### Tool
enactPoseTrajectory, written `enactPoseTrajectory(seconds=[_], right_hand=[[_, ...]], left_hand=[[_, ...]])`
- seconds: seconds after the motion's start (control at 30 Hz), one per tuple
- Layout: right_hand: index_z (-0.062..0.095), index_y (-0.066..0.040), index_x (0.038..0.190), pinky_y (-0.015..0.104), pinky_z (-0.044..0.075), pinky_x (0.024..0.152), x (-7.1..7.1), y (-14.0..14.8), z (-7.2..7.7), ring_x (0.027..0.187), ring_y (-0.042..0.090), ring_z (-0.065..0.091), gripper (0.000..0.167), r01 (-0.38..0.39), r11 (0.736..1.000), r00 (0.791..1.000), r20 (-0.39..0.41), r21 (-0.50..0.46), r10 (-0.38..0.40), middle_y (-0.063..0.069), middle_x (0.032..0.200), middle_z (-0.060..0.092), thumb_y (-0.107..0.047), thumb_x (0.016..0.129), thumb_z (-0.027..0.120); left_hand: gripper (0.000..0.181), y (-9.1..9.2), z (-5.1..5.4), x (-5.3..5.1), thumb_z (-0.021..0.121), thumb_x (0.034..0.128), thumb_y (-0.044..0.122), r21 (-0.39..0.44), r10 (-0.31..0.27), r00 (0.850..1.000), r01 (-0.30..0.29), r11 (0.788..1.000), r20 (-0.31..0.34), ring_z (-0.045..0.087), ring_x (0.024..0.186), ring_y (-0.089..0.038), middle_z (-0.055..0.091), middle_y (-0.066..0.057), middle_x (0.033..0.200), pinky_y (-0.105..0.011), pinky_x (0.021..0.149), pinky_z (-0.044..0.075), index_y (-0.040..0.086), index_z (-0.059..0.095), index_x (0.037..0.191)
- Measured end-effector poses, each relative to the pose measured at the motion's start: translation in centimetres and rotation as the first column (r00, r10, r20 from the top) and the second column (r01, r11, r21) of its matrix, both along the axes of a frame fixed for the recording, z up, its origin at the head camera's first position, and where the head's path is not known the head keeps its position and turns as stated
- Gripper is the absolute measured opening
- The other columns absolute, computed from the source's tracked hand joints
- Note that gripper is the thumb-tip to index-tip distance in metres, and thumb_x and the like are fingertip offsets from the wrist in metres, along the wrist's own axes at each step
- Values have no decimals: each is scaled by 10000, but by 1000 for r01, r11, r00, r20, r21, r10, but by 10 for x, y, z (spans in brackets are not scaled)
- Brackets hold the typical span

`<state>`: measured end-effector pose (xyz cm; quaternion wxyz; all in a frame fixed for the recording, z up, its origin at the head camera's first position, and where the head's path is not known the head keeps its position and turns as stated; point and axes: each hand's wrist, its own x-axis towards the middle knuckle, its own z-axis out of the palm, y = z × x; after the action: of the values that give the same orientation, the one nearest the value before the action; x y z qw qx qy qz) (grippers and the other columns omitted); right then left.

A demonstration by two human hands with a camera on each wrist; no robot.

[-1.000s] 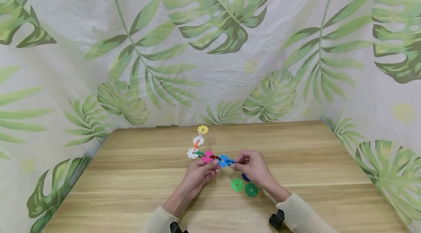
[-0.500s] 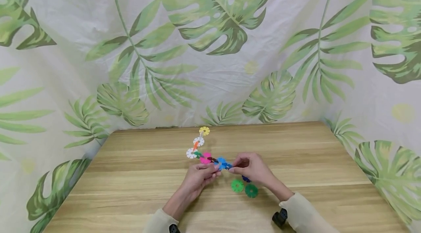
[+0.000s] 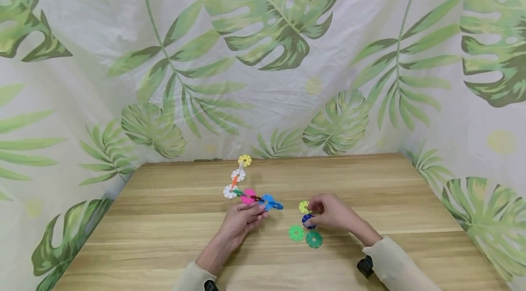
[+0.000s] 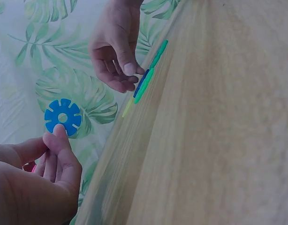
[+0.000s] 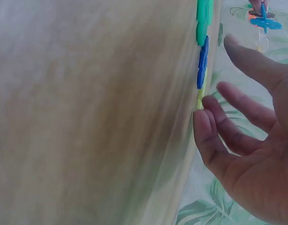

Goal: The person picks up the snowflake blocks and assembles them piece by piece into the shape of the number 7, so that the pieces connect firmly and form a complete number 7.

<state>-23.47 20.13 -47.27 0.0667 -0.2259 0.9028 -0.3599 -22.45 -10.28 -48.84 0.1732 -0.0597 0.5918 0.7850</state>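
Observation:
In the head view, my left hand (image 3: pixel 242 224) pinches a chain of notched plastic snowflake discs near its right end. A light blue disc (image 3: pixel 268 199) sits by the fingertips, with a darker blue disc (image 3: pixel 278 206) joined beyond it. The chain runs left through a pink disc (image 3: pixel 246 198) and a white disc (image 3: pixel 228 193), then up to a yellow disc (image 3: pixel 244 157). My right hand (image 3: pixel 339 215) hovers over the loose discs, thumb close to a dark blue disc (image 3: pixel 306 224). The right wrist view shows its fingers (image 5: pixel 209 140) apart, holding nothing.
On the wooden table (image 3: pixel 164 227) lie a loose yellow-green disc (image 3: pixel 303 211), a light green disc (image 3: pixel 292 237) and a dark green disc (image 3: pixel 310 244), close around the dark blue one. A leaf-print cloth (image 3: pixel 279 99) hangs behind the table's far edge.
My right hand has let go of the blue disc at the chain's end and moved right to the loose discs. My left hand has shifted slightly left with the chain.

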Motion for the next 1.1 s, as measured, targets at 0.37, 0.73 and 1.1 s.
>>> enactPoseTrajectory(seconds=[0.37,0.73,1.1], right_hand=[[739,-41,1006,338,545,765,-24,-14,-4,830,157,611,317,123,987,992,-43,105,-119,50,917,709,-213,810,919],[726,-67,870,306,513,723,-32,-19,0,776,155,594,244,176,976,980,66,131,-186,11,822,686,-126,763,937],[671,-41,879,271,505,665,-25,-26,5,746,161,587,295,249,962,967,34,111,-254,46,821,656,-34,737,930]], left_hand=[[383,-2,0,-1,741,981,123,0,1,1000,-1,1000,-8,774,861,-108,806,-57,969,-194,801,619,-74,624,1288],[419,-1,-2,1,742,982,132,5,-9,1000,9,1000,-15,774,895,-115,805,-81,1016,-213,846,622,-76,603,1317],[399,3,0,1,735,989,136,13,-9,1000,9,1000,-16,771,902,-116,801,-71,1007,-206,854,618,-70,607,1306]])
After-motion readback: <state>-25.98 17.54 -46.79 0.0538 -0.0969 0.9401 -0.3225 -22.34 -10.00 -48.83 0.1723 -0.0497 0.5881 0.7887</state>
